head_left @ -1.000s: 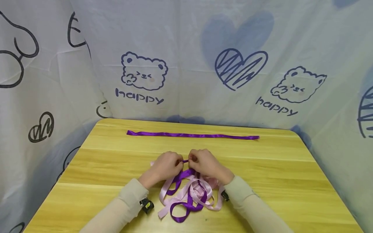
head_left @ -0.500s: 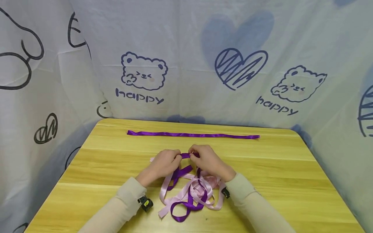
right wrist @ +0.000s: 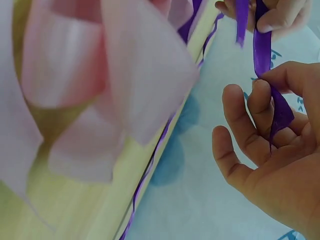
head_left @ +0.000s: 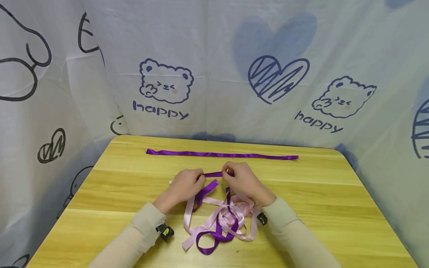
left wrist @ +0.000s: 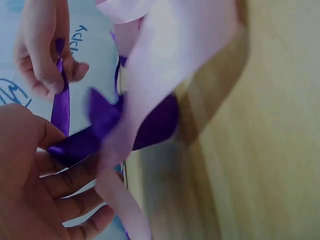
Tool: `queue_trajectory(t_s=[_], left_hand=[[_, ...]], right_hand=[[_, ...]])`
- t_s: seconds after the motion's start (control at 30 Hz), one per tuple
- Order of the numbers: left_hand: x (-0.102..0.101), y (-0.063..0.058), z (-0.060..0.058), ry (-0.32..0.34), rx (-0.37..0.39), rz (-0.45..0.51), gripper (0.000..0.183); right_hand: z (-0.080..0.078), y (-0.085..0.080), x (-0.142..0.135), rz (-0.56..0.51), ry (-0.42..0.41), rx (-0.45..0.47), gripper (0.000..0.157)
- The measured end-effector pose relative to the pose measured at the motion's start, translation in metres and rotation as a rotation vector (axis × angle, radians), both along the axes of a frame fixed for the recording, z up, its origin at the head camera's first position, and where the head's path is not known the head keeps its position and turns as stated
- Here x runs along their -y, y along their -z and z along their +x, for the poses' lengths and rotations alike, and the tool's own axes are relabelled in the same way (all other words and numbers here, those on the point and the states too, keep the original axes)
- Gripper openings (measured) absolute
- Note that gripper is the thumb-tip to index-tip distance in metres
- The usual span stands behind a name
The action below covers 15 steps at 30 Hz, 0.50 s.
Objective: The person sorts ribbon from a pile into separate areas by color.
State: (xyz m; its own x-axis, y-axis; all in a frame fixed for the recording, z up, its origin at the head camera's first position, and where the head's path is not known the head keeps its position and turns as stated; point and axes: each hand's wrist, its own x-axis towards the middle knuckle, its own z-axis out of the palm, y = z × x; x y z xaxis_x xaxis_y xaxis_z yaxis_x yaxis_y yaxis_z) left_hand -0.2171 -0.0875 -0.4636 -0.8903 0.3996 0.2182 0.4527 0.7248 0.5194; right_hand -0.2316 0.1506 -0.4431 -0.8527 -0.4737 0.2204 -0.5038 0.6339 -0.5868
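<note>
Between my two hands a short span of purple ribbon (head_left: 212, 174) is held nearly straight above the table. My left hand (head_left: 186, 184) pinches it between thumb and forefinger. A length of purple ribbon (left wrist: 75, 147) runs from those fingers toward the pink ribbon (left wrist: 175, 55) in the left wrist view. My right hand (head_left: 242, 180) pinches the other side, and a short ribbon end (right wrist: 283, 112) hangs past its fingertips into the palm in the right wrist view. Below the hands lies a loose pile of pink ribbon (head_left: 207, 223) with a purple loop (head_left: 205, 252) at its front.
A second purple ribbon (head_left: 221, 155) lies stretched out along the back of the wooden table (head_left: 318, 208). White cloth with printed bears and hearts (head_left: 214, 44) hangs behind and at both sides. Small black cameras (head_left: 165, 232) sit at the wrists.
Both hands have lifted away from the pile and spread apart, so more ribbon shows between them. A purple ribbon end beneath them has come into view. The back ribbon has stayed put.
</note>
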Motion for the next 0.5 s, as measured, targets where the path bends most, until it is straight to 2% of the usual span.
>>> queue_trajectory(t_s=[0.27,0.5], left_hand=[[0.015,-0.01,-0.001,-0.051,0.012,0.06,0.034],[0.028,-0.01,0.0,-0.058,0.041,0.092,0.034]], right_hand=[[-0.003,-0.007,-0.015,0.006,0.043,-0.008,0.012],[-0.006,-0.011,-0.033,-0.005,0.085,-0.026,0.008]])
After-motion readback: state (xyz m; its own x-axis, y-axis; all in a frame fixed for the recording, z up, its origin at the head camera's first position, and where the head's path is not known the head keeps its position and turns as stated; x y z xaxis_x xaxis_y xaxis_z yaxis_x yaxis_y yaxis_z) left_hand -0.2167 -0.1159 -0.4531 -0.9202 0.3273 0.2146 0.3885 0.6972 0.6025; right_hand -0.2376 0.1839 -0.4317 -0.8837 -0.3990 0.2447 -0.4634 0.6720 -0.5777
